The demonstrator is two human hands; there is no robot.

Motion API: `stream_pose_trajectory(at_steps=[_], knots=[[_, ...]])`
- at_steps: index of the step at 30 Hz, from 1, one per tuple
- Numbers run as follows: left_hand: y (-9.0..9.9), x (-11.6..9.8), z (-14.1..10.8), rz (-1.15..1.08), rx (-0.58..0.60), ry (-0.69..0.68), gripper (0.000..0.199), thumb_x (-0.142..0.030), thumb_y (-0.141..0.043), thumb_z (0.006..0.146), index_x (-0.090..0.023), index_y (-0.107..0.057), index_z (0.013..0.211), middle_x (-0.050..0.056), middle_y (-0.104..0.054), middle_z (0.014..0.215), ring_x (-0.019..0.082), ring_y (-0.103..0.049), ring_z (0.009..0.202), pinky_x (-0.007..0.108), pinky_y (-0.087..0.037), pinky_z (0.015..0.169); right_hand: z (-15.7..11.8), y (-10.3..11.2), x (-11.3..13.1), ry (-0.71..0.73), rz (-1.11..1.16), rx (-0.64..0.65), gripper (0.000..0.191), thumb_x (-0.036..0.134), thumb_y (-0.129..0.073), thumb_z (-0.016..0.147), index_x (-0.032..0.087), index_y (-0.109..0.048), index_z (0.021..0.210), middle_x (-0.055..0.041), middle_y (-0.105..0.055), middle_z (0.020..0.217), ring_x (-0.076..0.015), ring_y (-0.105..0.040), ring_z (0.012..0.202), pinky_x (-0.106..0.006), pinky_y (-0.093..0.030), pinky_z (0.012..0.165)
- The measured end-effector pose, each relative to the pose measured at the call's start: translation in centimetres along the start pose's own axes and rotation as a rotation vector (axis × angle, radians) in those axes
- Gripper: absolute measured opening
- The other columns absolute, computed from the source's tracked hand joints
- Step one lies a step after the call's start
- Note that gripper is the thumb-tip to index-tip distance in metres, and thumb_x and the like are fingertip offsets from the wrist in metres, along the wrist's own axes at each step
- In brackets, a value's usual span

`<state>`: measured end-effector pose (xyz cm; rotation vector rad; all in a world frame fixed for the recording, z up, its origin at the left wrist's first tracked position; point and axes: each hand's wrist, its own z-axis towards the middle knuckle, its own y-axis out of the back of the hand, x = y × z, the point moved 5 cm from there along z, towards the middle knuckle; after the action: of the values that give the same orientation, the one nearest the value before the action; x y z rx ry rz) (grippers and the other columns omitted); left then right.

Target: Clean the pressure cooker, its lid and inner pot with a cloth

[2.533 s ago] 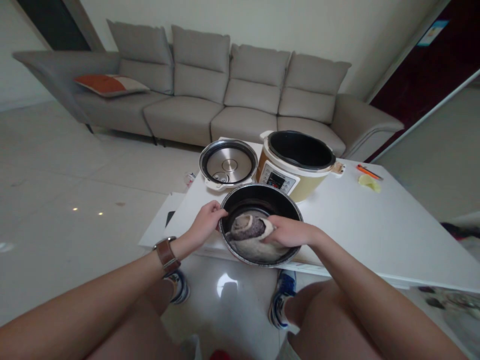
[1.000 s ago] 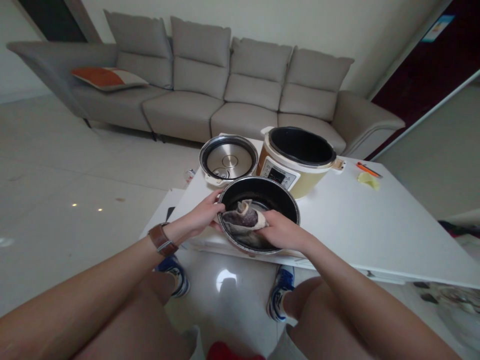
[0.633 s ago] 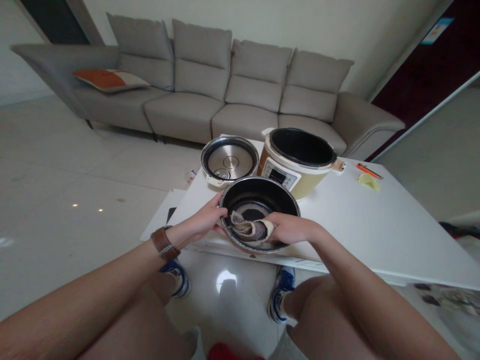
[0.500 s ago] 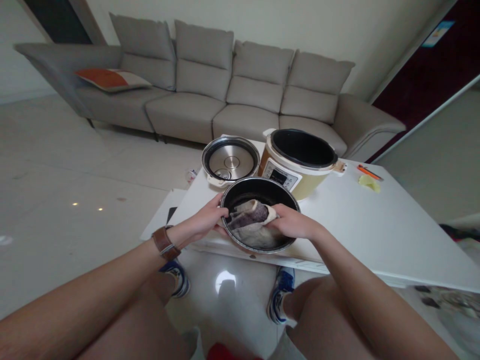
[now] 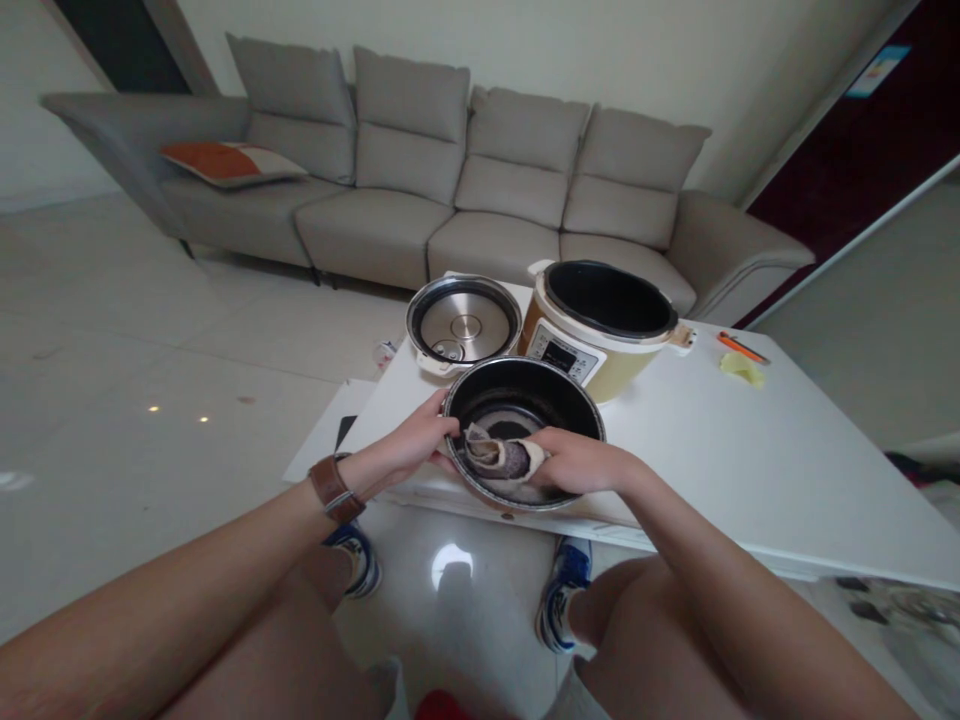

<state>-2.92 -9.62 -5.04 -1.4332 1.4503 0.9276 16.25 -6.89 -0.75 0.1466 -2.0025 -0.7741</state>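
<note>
A dark round inner pot (image 5: 525, 385) is tilted towards me at the front edge of the white table. My left hand (image 5: 429, 432) grips its left rim, thumb over the edge and fingers underneath. Inside the pot, my right hand (image 5: 574, 460) is closed on a bunched grey-brown cloth (image 5: 510, 458), which lies against the inner wall near the front. Part of the right fingers is hidden by the cloth. Behind the pot stands an electric pressure cooker (image 5: 600, 335) without its lid, and the lid (image 5: 465, 325) lies with its metal underside up to the left.
On the white table (image 5: 750, 460) lie an orange-handled tool (image 5: 741, 347) and a yellowish piece (image 5: 742, 369), at the right. A grey sofa (image 5: 495, 225) with an orange and white cushion (image 5: 232, 163) stands behind. My feet are on the floor below the table.
My right hand has moved the cloth within the pot, down towards its front wall. It is bunched smaller, showing more of the pot's bottom. My left hand stays on the rim.
</note>
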Motion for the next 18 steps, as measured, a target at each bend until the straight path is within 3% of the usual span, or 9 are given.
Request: stream_pose_trajectory(at_steps=[3, 6, 11, 15, 18], knots=[[0.0, -0.2, -0.1, 0.002, -0.017, 0.008, 0.067, -0.014, -0.062, 0.07, -0.023, -0.053, 0.135, 0.009, -0.066, 0.116, 0.02, -0.069, 0.082, 0.024, -0.058, 0.049, 0.0, 0.9, -0.6, -0.002, 0.031, -0.182, 0.021, 0.017, -0.06, 0.078, 0.016, -0.076, 0.092, -0.0039, -0.078, 0.096, -0.0229, -0.067, 0.09, -0.03, -0.05, 0.085], [-0.1, -0.5, -0.3, 0.0, -0.035, 0.016, 0.067, -0.012, -0.06, 0.068, -0.022, -0.053, 0.133, 0.01, -0.066, 0.121, 0.021, -0.07, 0.083, 0.023, -0.058, 0.049, 0.3, 0.1, -0.2, 0.033, 0.053, -0.286, 0.025, 0.016, -0.058, 0.08, 0.017, -0.077, 0.097, -0.0051, -0.079, 0.104, -0.0248, -0.068, 0.1, -0.032, -0.049, 0.092], [-0.3, -0.5, -0.2, 0.003, -0.029, 0.017, 0.066, -0.012, -0.058, 0.07, -0.02, -0.052, 0.135, 0.007, -0.068, 0.104, 0.02, -0.069, 0.072, 0.024, -0.055, 0.044, 0.7, -2.0, 1.5, 0.098, -0.004, -0.156, 0.022, 0.019, -0.06, 0.085, 0.02, -0.077, 0.099, -0.0037, -0.079, 0.103, -0.0223, -0.068, 0.094, -0.029, -0.048, 0.09], [-0.1, -0.3, -0.1, 0.008, -0.016, -0.001, 0.066, -0.013, -0.059, 0.07, -0.022, -0.053, 0.136, 0.006, -0.068, 0.104, 0.019, -0.068, 0.075, 0.025, -0.057, 0.047, 0.1, -1.1, 1.3, 0.028, -0.073, -0.035, 0.013, 0.019, -0.063, 0.08, 0.017, -0.075, 0.085, -0.0032, -0.077, 0.087, -0.0207, -0.066, 0.081, -0.027, -0.048, 0.079], [0.0, -0.4, -0.2, 0.015, -0.01, -0.012, 0.064, -0.014, -0.061, 0.07, -0.021, -0.055, 0.133, 0.008, -0.067, 0.113, 0.02, -0.069, 0.081, 0.025, -0.058, 0.048, -0.2, 0.2, 0.7, 0.02, -0.075, -0.075, 0.016, 0.018, -0.061, 0.081, 0.017, -0.075, 0.087, -0.0035, -0.077, 0.09, -0.0214, -0.067, 0.084, -0.028, -0.048, 0.079]])
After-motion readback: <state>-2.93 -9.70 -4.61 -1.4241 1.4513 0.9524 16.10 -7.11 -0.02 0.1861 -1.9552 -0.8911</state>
